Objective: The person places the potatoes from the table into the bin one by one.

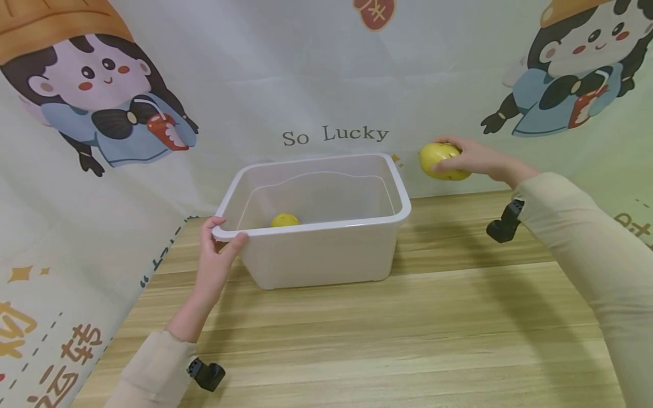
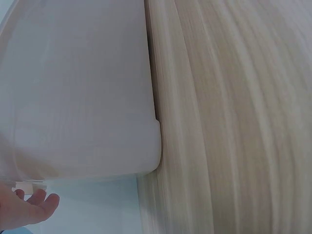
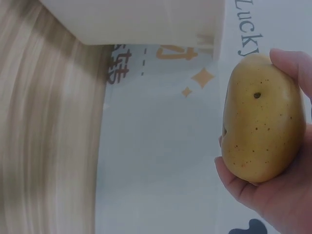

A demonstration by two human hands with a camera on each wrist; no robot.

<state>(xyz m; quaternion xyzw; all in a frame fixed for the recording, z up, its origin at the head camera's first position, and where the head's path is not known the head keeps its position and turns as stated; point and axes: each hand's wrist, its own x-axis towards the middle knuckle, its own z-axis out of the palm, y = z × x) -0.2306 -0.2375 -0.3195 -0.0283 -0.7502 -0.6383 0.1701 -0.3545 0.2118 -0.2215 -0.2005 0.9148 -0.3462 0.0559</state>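
My right hand (image 1: pixel 482 157) grips a yellow potato (image 3: pixel 263 119), smooth with small dark spots, raised above the table to the right of a white plastic bin (image 1: pixel 321 255). In the right wrist view the fingers and thumb wrap around the potato's sides. At the bin's front left corner, my left hand (image 1: pixel 216 258) holds the rim, thumb on the front and fingers at the left side. Inside the bin lies a yellow rounded thing (image 1: pixel 284 220), its lower part hidden by the front wall. The left wrist view shows the bin's outer wall (image 2: pixel 83 87) close up.
The bin stands on a wood-grain table (image 1: pixel 357 345), near its back edge. Behind and to the left hangs a pale printed cloth (image 1: pixel 245 73) with cartoon figures and lettering. A small black device (image 1: pixel 505 222) is strapped at each wrist.
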